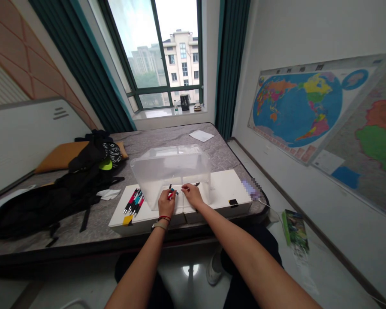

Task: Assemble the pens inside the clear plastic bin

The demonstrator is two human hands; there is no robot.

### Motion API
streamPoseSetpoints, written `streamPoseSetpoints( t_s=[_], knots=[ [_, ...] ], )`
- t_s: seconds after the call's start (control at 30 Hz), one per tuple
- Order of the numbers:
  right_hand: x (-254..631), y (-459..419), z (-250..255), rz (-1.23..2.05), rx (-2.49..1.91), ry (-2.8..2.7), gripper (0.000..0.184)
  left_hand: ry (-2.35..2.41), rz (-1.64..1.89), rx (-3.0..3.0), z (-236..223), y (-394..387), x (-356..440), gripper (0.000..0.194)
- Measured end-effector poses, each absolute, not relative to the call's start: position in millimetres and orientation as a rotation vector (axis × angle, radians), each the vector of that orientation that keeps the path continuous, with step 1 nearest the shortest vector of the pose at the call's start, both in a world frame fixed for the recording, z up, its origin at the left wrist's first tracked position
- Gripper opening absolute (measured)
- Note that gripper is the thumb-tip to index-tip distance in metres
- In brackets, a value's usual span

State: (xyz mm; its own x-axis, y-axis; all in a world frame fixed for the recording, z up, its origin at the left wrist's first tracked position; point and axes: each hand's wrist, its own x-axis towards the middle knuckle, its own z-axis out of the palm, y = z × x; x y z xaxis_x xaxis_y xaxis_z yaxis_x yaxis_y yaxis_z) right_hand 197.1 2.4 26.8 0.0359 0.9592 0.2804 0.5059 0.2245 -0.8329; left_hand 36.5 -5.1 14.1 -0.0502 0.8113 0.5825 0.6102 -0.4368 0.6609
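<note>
Bed (225, 154) bears wht box (225, 184) w/ clear bin (170, 165) on top & pen bunch (135, 201) at L end. L hand (166, 204) pinches red pen piece (171, 196) by bin's near side; R hand (192, 195) has fingertips close, can't tell if gripping. Prob. best: L steady, light pressure, small moves.

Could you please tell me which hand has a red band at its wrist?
The left hand, wearing the red band; the right hand has a bare wrist.
</note>
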Motion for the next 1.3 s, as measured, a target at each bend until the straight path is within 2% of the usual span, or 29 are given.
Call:
streamPoseSetpoints(
  t_s=[0.13, 0.3, 0.57, 0.67, 0.8, 1.0, 1.3],
  knots=[
    [192, 2, 46, 0.706, -1.319, -1.524, 0.016, 1.541, 1.474, 2.038, 11, -4, 36, 0.023],
    [174, -1, 76, 0.589, -1.256, -1.78, 0.014, 1.484, 1.469, 2.021, 10, -4, 34, 0.018],
    [172, 2, 85, 0.476, -1.246, -2.071, 0.016, 1.437, 1.524, 2.006, 8, -2, 32, 0.016],
    [178, 6, 81, 0.509, -1.203, -1.985, 0.026, 1.437, 1.553, 1.975, 8, -3, 33, 0.015],
    [182, 7, 56, 0.48, -1.471, -1.56, 0.036, 1.459, 1.547, 1.974, 11, -5, 34, 0.017],
    [182, 1, 20, 0.418, -1.562, -1.73, 0.029, 1.543, 1.603, 1.929, 14, -8, 33, 0.02],
    [177, 1, 23, 0.387, -1.674, -1.91, 0.027, 1.642, 1.67, 1.855, 14, -7, 31, 0.019]
  ],
)
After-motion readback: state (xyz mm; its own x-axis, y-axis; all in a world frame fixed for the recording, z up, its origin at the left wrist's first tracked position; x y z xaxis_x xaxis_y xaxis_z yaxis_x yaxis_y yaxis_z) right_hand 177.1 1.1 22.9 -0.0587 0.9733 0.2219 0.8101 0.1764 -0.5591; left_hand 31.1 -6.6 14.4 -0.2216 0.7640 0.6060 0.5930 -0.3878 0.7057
